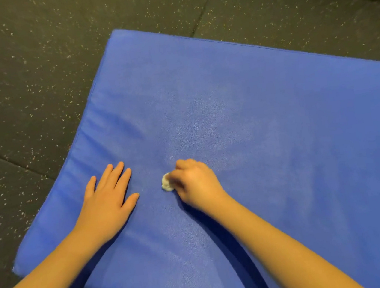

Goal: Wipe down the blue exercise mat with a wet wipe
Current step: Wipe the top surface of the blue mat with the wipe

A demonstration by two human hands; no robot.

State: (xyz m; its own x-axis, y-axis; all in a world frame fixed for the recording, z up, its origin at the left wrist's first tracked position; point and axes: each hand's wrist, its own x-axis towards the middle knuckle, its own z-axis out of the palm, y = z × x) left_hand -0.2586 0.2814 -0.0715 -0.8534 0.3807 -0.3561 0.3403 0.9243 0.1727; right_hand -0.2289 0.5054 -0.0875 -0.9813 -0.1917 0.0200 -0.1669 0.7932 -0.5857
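With the left hand laid flat and open on the blue mat to steady it, the balled wet wipe, pinched in the right hand just beside it, is best pressed down and drawn in overlapping strokes.

The one head-worn camera is looking steeply down and forward, sitting close above the blue mat and speckled floor.
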